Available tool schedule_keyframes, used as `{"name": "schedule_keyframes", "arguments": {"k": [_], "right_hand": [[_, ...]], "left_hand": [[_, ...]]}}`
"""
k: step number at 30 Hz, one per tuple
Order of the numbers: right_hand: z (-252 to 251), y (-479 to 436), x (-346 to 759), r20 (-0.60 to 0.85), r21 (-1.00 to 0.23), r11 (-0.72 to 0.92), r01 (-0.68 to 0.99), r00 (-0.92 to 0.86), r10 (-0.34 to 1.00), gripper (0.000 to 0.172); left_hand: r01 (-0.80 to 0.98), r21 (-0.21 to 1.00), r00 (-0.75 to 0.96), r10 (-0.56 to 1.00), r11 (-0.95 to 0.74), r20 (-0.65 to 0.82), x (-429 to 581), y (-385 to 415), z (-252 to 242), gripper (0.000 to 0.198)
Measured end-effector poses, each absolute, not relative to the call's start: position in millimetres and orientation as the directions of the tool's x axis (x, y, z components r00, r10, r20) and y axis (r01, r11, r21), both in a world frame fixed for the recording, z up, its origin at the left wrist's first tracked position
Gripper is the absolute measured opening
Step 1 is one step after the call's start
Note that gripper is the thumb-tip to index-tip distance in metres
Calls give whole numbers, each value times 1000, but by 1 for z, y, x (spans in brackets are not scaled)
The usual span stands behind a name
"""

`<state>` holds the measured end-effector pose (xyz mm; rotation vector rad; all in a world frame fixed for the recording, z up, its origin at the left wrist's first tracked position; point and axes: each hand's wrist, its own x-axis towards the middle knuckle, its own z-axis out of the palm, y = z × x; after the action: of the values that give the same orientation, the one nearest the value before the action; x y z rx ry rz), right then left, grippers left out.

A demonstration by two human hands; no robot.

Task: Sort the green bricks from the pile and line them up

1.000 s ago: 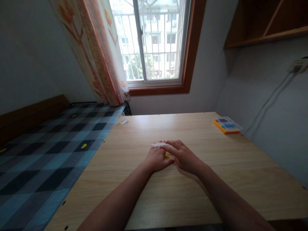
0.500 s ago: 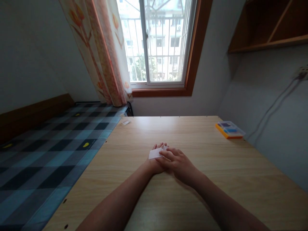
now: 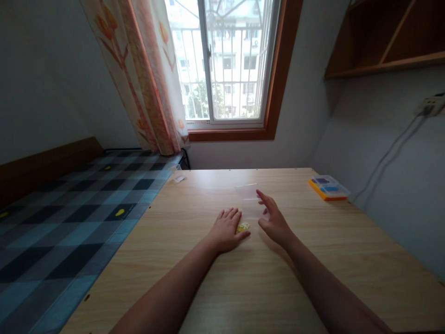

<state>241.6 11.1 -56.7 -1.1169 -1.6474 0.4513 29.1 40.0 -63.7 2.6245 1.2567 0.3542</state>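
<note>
My left hand (image 3: 226,230) lies palm down on the wooden table (image 3: 194,269), its fingers stretched out and thumb apart. Between its thumb and index finger shows a small heap of yellow and white pieces (image 3: 243,228), partly covered by the hand; their kind is too small to make out. Just beyond is a clear plastic case (image 3: 247,197), see-through and faint, apparently with its lid folded back. My right hand (image 3: 273,219) is at the right side of this case, index finger extended and thumb apart. Whether its bent fingers touch the case, I cannot tell.
An orange-based box with a clear lid (image 3: 329,187) sits at the table's far right edge. Small clear plastic pieces (image 3: 179,178) lie at the far left corner. A bed with a checked cover (image 3: 69,232) adjoins the left side, and a wall (image 3: 385,204) the right.
The pale, clear case lay on my upturned left palm under my right hand. Now my left hand is palm down beside yellow and white pieces; the case and my right hand are farther right.
</note>
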Motion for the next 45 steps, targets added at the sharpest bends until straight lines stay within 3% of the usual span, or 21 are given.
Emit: {"name": "schedule_keyframes", "arguments": {"k": [5, 9, 14, 17, 24, 29, 35, 39, 45], "right_hand": [[-69, 27, 248, 367, -930, 359, 82, 130, 921, 93], [-69, 25, 241, 276, -946, 287, -153, 86, 957, 91], [-70, 19, 230, 259, -933, 259, -250, 31, 965, 81], [-72, 22, 233, 273, -940, 276, -202, 44, 961, 69], [-84, 36, 241, 356, -927, 308, 216, 241, 903, 47], [-92, 42, 240, 309, -942, 253, 219, 281, 909, 51], [-94, 45, 239, 298, -949, 248, 192, 299, 907, 52], [-95, 46, 236, 279, -958, 231, 169, 366, 888, 64], [-99, 49, 235, 267, -962, 225, 152, 384, 884, 66]], "left_hand": [[638, 415, 460, 754, -648, 470, 24, 46, -56, 40], [572, 258, 490, 576, -779, 654, 25, 42, -45, 26], [584, 117, 587, 518, -803, 623, 29, 39, -43, 16], [661, 126, 542, 586, -740, 603, 20, 48, -41, 17], [903, 276, 167, 861, -329, 480, -32, 88, -40, 26], [930, 340, 7, 930, -142, 368, -51, 107, -54, 28], [964, 255, -26, 920, -81, 392, -51, 108, -60, 34], [979, 196, -53, 873, -49, 485, -41, 95, -59, 49], [993, 48, 80, 918, -107, 389, -18, 82, -65, 49]]}}
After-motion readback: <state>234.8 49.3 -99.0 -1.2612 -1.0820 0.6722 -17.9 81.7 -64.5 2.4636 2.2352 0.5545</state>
